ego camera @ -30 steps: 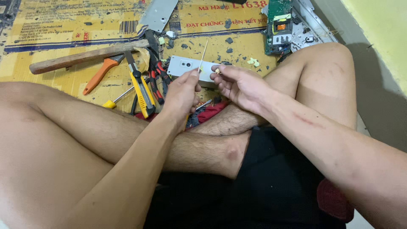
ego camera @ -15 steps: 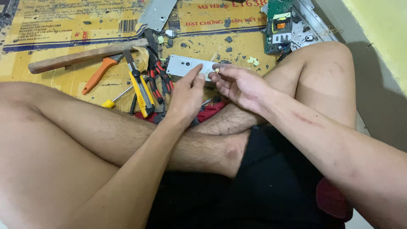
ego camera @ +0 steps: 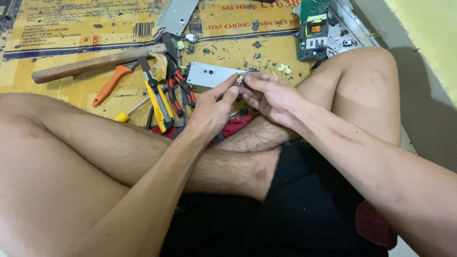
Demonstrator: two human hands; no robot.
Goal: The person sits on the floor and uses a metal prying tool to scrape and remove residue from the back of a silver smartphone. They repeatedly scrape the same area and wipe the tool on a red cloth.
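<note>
Compared with a second ago, raised a little higher above the crossed shins, both hands now closer together over the pale grey rectangular metal plate point(ego camera: 209, 75), which has slid nearer the left thumb.

Left hand point(ego camera: 214, 107): fingers curled, thumb and forefinger pinched on the lower end of a thin silvery metal tool point(ego camera: 246, 72). Right hand point(ego camera: 273, 95): closed too, fingertips gripping the same slim shaft from the 3 o'clock side, tip slanting up toward 1 o'clock. Grey plate lying flat on the cardboard just at 11 o'clock from the left hand, smooth, matte, with two small round holes near its middle; touching the thumb or not, cannot tell.

At 9 o'clock from the plate: red-handled pliers point(ego camera: 183, 85), glossy grips; yellow-and-black utility knife point(ego camera: 157, 97), long and boxy; orange-handled pliers point(ego camera: 112, 83); yellow-handled screwdriver point(ego camera: 131, 110) with a thin steel shank. Further toward 10 o'clock, worn wooden hammer handle point(ego camera: 95, 63), rough and brown. At 12 o'clock, bare grey sheet-metal panel point(ego camera: 177, 16). At 2 o'clock, green circuit board point(ego camera: 313, 26) beside a perforated metal chassis point(ego camera: 345, 33). Underneath, printed yellow-brown cardboard point(ego camera: 71, 28), scattered with dark crumbs and pale chips.
</note>
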